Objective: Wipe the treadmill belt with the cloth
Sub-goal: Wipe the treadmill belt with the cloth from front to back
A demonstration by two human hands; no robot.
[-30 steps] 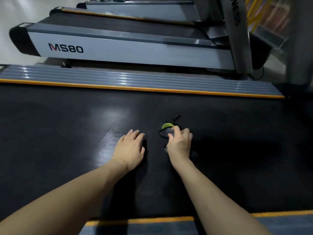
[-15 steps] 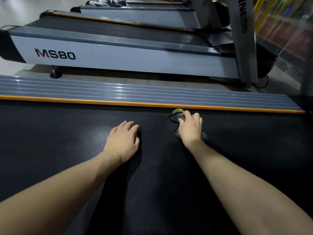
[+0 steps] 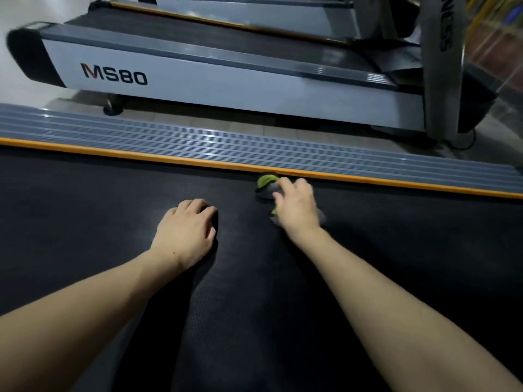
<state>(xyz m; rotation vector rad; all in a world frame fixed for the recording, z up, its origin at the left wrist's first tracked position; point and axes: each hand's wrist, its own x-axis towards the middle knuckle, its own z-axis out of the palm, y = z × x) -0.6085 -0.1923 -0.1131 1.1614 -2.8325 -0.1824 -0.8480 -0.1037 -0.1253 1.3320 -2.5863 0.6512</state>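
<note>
Black textured treadmill belt point(image 3: 85, 210) lies under both my hands. My right hand point(image 3: 297, 206) presses the grey-and-green cloth point(image 3: 266, 183) flat against the belt, just beside the orange edge strip point(image 3: 169, 160) at the far side; its fingers are curled over the cloth, blurred. My left hand point(image 3: 186, 230) rests palm-down on the belt, fingers pressed together, apart from the cloth. Beyond the ribbed grey side rail point(image 3: 113, 128) stands a second treadmill point(image 3: 198, 86) marked MS80.
</note>
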